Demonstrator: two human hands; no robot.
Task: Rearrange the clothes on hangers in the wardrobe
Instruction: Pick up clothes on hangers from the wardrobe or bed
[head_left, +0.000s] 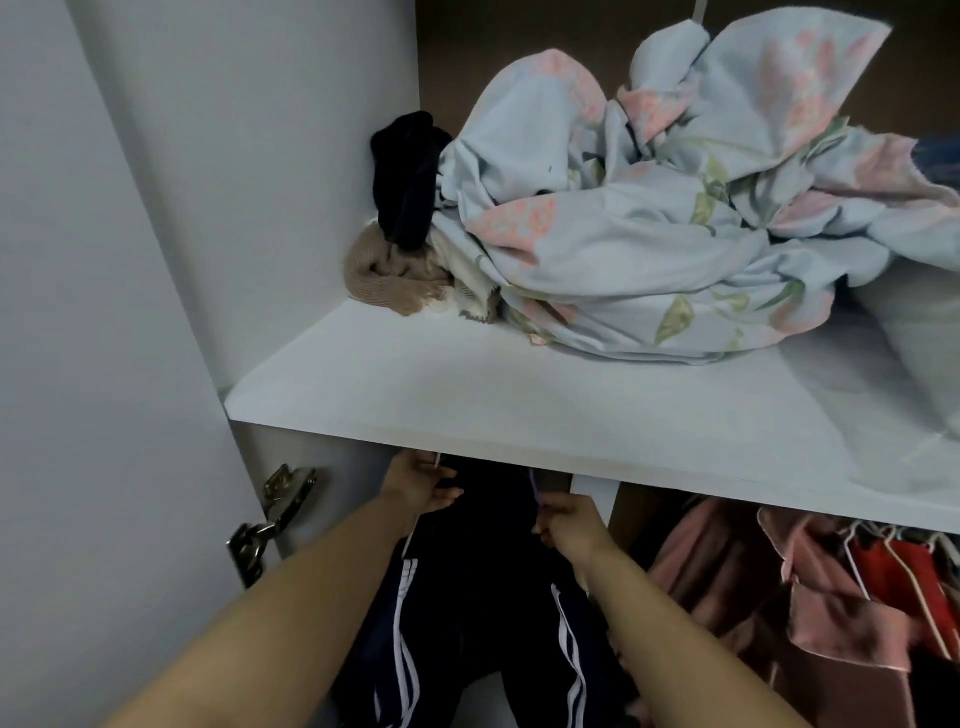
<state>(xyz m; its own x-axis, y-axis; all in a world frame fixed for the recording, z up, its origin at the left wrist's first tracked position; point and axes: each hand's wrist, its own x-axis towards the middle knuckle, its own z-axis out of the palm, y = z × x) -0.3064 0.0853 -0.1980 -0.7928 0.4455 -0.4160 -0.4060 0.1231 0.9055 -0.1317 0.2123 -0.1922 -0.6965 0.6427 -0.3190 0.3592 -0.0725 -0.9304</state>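
Wardrobe shelf (519, 395): hides the rail beneath.
Floral bedding (649, 208): heaped on the shelf, clear of the hanging space.
Dark striped garment (467, 613): hangs lower left, apart from the pink clothes (737, 582), probably mid-rehang.
Left hand (418, 486): fingers curled on its top edge, steadying.
Right hand (566, 522): fingers pinched narrow on a purple hanger (537, 491); hook unseen.

White wardrobe shelf (467, 395): front area bare. Resting on it toward the back: a crumpled pale-blue floral bedsheet (675, 218), a tan knitted item (384, 280) at its left end, and a dark navy garment (410, 176) above that.
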